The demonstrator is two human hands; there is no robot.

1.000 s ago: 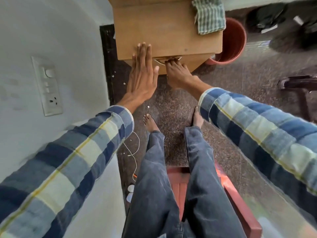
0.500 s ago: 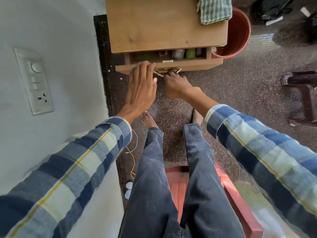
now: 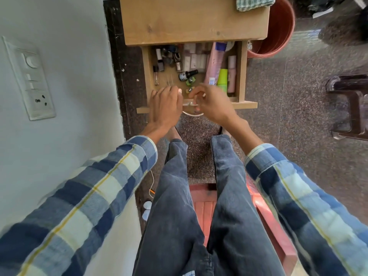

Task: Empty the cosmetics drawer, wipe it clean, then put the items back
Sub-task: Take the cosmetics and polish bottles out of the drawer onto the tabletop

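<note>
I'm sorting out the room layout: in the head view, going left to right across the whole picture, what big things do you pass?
Wall switch panel → open drawer of cosmetics → red bucket → dark chair.

We have both arms stretched forward, plaid sleeves to the wrists. Our left hand (image 3: pixel 165 105) is palm down, fingers curled loosely, nothing gripped. Our right hand (image 3: pixel 212 104) sits just beside it, fingers bent inward, thumb and index hooked; can't tell if it grips anything. Legs in jeans below.
</note>
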